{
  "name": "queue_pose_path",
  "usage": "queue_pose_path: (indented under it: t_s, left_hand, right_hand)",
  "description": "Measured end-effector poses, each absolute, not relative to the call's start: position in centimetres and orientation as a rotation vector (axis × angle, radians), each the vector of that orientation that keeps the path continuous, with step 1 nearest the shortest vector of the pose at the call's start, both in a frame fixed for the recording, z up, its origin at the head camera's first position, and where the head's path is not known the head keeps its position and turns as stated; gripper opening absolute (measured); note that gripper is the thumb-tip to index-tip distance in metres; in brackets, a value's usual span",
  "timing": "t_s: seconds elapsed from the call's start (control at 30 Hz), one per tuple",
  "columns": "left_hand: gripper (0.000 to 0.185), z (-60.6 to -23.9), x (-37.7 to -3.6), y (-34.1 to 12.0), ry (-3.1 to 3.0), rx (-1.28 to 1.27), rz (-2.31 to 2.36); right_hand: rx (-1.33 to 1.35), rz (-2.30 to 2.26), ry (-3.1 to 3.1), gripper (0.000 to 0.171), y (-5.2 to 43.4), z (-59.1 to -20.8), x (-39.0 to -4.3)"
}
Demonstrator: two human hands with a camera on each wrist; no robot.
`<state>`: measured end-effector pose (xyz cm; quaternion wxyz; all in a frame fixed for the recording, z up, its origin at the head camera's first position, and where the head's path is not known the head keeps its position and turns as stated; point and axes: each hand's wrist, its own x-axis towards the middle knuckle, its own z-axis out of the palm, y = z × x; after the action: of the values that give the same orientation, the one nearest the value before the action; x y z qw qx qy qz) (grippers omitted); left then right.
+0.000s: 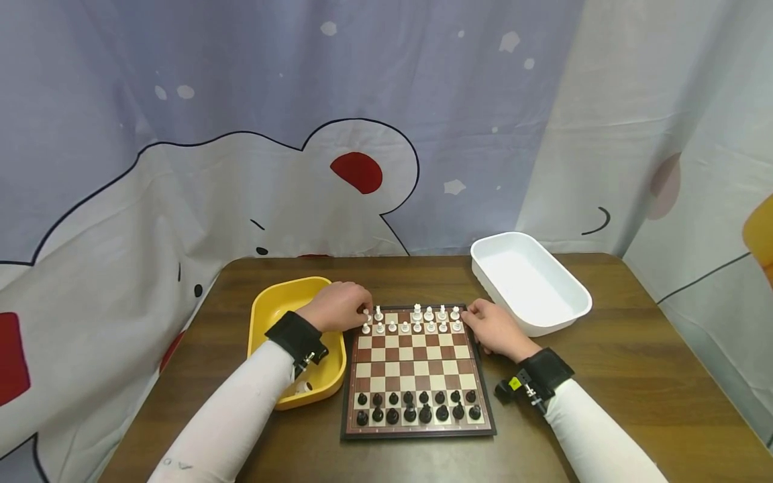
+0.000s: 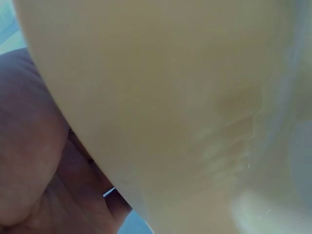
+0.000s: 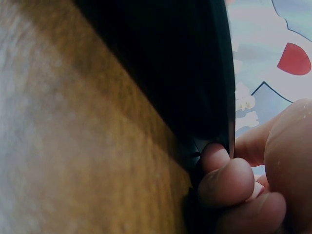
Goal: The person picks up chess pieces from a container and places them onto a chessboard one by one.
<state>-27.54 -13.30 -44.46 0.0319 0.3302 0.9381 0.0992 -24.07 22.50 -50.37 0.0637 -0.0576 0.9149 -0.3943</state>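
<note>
A folding chessboard [image 1: 414,370] lies on the table, white chess pieces [image 1: 417,312] along its far side and black chess pieces [image 1: 425,412] along the near side. At the far left corner, my left hand [image 1: 340,306] pinches a white chess piece [image 1: 367,314], mostly covered by the fingertips. My right hand [image 1: 496,327] grips the board's right edge by the far corner. In the right wrist view, curled fingers [image 3: 228,181] press against the dark side of the board [image 3: 170,63], the thumb over its top. The left wrist view shows the tray wall [image 2: 146,97] covering much of that hand.
Left of the board stands a yellow tray [image 1: 261,315], partly under my left forearm, with a small white item [image 1: 304,387] inside. A white tray [image 1: 531,282] stands behind my right hand. The wooden table [image 1: 640,362] ends at a patterned curtain [image 1: 459,134].
</note>
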Motion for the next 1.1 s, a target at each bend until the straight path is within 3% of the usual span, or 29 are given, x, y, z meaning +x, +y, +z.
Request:
queue_pose_path:
  t_s: [0.5, 1.1]
  left_hand:
    - [0.022, -42.9, -27.4, -14.8, 2.923, 1.014, 0.394]
    - [0.023, -41.0, -25.3, -19.4, 3.072, 0.873, 0.518]
  right_hand:
    - [-0.178, -1.177, 2.769, 0.027, 22.6, -50.3, -23.9]
    - [-0.179, -1.193, 2.759, 0.026, 22.6, -50.3, -24.0]
